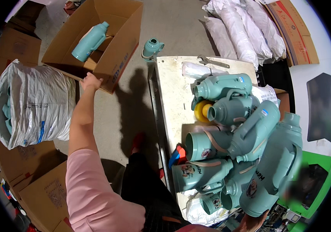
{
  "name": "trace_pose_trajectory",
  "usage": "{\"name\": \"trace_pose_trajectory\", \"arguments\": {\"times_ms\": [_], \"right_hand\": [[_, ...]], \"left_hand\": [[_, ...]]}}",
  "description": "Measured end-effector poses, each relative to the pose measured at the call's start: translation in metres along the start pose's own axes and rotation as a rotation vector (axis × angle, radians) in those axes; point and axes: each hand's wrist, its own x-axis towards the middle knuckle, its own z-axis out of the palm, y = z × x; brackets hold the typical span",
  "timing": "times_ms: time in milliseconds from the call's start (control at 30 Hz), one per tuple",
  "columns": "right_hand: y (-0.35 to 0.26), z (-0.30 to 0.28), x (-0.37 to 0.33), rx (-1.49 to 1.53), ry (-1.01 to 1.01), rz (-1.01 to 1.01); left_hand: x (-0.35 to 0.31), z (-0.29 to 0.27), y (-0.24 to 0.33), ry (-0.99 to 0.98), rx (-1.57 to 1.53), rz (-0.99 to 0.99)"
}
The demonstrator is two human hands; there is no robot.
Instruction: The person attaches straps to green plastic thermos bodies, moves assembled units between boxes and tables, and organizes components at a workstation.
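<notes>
My left hand [91,81] grips the near rim of a large open cardboard box [125,46], its fingers closed over the edge. Inside that box lies one teal thermos flask [92,40], tilted. At the lower right, my right hand [252,222] is closed at the base of a big teal thermos flask casing [270,174]; most of that hand is hidden or cut off by the frame edge. Several more teal casings lie piled beside it on the white table [173,96], among them one with a pale handle strap [208,145].
A yellow round object [202,111], a wrench [212,62] and a red-and-blue tool [178,156] are on the table. A teal casing [152,48] stands beyond its corner. A white woven sack [45,104] holding teal pieces stands left; white wrapped bundles [243,31] lie far right.
</notes>
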Motion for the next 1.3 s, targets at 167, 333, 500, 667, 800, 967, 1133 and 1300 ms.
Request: {"name": "trace_pose_trajectory", "arguments": {"times_ms": [167,333,500,667,800,967,1133,1300], "right_hand": [[0.024,0.061,-0.004,-0.018,-0.105,0.063],[0.018,0.068,-0.01,0.002,-0.142,-0.01],[0.013,0.047,-0.014,0.147,-0.166,0.001],[-0.011,-0.002,-0.017,0.292,-0.463,-0.024],[-0.027,-0.095,-0.021,0.372,-0.337,-0.109],[-0.035,-0.16,-0.044,0.387,-0.224,-0.214],[-0.03,-0.166,-0.069,0.313,-0.124,-0.287],[-0.017,-0.191,-0.087,0.228,0.128,-0.336]], "left_hand": [[0.026,0.025,-0.012,0.023,0.276,0.234],[-0.051,0.062,0.018,0.016,0.154,0.579],[-0.186,0.096,0.008,-0.241,-0.008,0.607],[-0.317,0.147,0.008,-0.284,-0.13,0.621],[-0.408,0.133,0.02,-0.38,-0.126,0.534],[-0.481,0.068,0.112,0.146,-0.675,0.948],[-0.467,0.034,0.348,0.111,-1.057,0.947],[-0.504,-0.027,0.394,-0.444,-1.196,0.877]]}}
